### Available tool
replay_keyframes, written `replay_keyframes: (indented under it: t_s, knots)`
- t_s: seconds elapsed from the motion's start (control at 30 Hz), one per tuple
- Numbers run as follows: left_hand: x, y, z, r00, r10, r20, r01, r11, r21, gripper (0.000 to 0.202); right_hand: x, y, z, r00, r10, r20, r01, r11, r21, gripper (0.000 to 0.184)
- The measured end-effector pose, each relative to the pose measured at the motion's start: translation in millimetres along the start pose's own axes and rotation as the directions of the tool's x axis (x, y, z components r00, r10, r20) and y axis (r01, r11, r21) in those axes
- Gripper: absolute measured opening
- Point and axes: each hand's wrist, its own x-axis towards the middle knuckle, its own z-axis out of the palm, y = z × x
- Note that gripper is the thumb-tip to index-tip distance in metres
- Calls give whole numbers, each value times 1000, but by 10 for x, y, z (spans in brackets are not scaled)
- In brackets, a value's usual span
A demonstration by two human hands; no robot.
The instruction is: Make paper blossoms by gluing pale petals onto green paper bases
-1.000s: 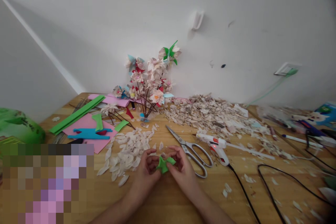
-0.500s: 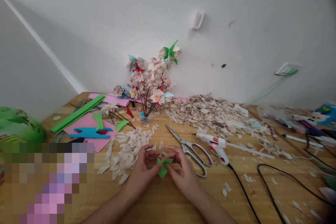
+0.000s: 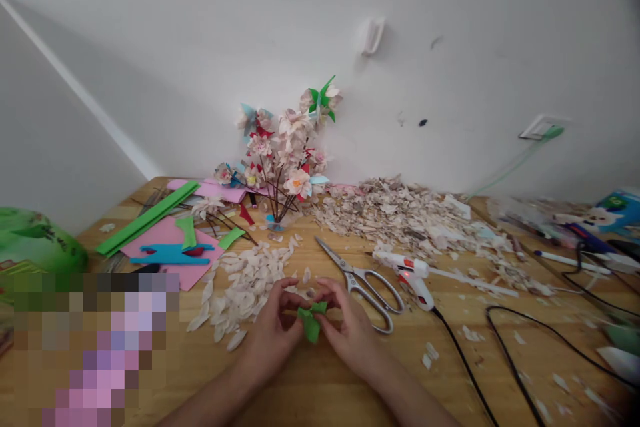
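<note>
Between my two hands is a small piece of green crepe paper (image 3: 311, 328), creased and leaf-shaped. My left hand (image 3: 278, 320) pinches its left side between thumb and fingers. From the other side, my right hand (image 3: 345, 323) pinches its right edge. Something pale shows behind the green paper near the fingertips, too small to make out. A pile of whitish petal-like flakes (image 3: 245, 287) lies just left of my left hand. Silver scissors (image 3: 357, 273) rest beyond my right hand, and a white glue gun (image 3: 407, 273) with a red light lies right of them.
A bunch of handmade flowers (image 3: 290, 147) stands against the wall. Green paper strips (image 3: 150, 217), pink paper (image 3: 187, 273) and a blue strip (image 3: 173, 253) lie at left. A heap of pale scraps (image 3: 395, 213) covers the back. The black cord (image 3: 465, 360) runs along the right.
The green paper has turned and folded slightly between my fingers. Both hands stay in nearly the same place; the whole view has shifted a little.
</note>
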Motion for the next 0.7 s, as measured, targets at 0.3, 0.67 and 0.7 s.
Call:
replay_keyframes:
  t_s: [0.3, 0.67, 0.7]
  knots:
    - [-5, -19, 9, 1000, -12, -16, 15, 982, 190, 47, 23, 32, -18, 997, 60, 50, -67, 986, 153, 53]
    - [-20, -51, -25, 1000, -23, 14, 15, 910, 413, 56, 114, 157, -32, 942, 114, 317, -245, 877, 412, 58]
    - [-17, -52, -27, 1000, -26, 17, 16, 904, 427, 56, 122, 171, -27, 940, 112, 323, -247, 877, 413, 57]
